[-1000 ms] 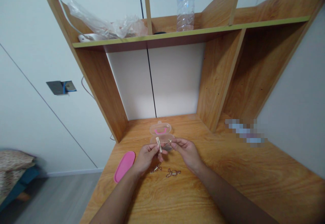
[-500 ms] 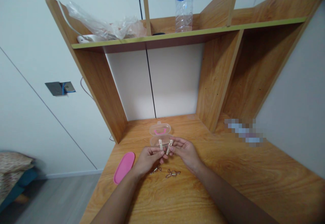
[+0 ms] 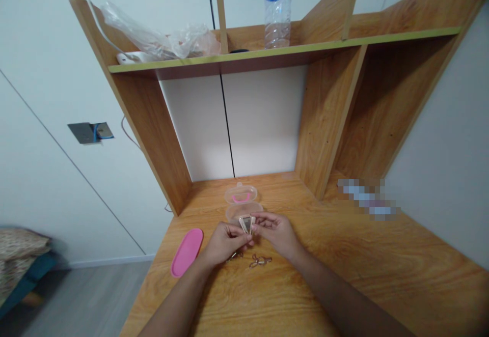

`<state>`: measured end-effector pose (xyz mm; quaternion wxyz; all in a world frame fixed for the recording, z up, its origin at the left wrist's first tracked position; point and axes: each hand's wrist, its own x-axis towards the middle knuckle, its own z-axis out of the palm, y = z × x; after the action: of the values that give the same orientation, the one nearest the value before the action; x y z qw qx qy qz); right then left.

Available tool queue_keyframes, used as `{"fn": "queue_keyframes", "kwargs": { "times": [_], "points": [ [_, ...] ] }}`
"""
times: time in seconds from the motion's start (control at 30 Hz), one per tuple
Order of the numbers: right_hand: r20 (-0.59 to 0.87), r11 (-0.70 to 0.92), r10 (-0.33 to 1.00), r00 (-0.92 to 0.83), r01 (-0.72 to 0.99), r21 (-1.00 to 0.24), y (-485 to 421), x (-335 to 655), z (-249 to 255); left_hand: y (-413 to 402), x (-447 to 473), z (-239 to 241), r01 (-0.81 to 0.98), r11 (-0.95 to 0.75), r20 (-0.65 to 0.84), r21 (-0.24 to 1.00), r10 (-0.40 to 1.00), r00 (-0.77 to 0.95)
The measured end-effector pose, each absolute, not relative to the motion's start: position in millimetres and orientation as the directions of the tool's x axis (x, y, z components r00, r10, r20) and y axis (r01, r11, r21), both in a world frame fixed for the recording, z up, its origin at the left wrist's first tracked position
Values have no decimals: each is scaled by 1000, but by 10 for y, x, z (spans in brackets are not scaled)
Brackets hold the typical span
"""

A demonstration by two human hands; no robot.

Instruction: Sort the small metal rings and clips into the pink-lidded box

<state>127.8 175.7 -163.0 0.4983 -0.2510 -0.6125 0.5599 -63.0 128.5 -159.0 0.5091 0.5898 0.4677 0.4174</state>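
Observation:
My left hand (image 3: 224, 244) is closed in a pinch on a slim cream hair clip (image 3: 243, 225). Facing it, my right hand (image 3: 278, 233) pinches a second cream hair clip (image 3: 252, 222). The two clips lean together at their lower ends in a V, and whether they touch there I cannot tell. Just beyond my fingers sits an open clear plastic case (image 3: 236, 211) with a pink strip in its raised lid (image 3: 228, 195). Below the hands lie a brown and gold bow-shaped hair clip (image 3: 260, 261) and a similar one (image 3: 236, 256), partly covered by my left hand.
A pink oval tray (image 3: 187, 252) lies left of my left forearm on the wooden desk (image 3: 244, 306). Shelves (image 3: 282, 53) rise behind, carrying a plastic bottle (image 3: 277, 19) and a crumpled clear bag (image 3: 164, 41). Something blurred out (image 3: 367, 198) lies at the right.
The two hair clips have come closer together, from standing apart to a narrow V. My right hand has shifted slightly left; the things on the desk have stayed put.

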Motion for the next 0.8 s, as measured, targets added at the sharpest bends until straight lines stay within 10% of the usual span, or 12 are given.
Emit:
{"fn": "queue_keyframes", "kwargs": {
  "times": [0.8],
  "points": [
    [374,352,841,-391,-130,-927,1685,1290,-1490,1206,-579,-1499,403,-319,224,858,937,267]
  ]
}}
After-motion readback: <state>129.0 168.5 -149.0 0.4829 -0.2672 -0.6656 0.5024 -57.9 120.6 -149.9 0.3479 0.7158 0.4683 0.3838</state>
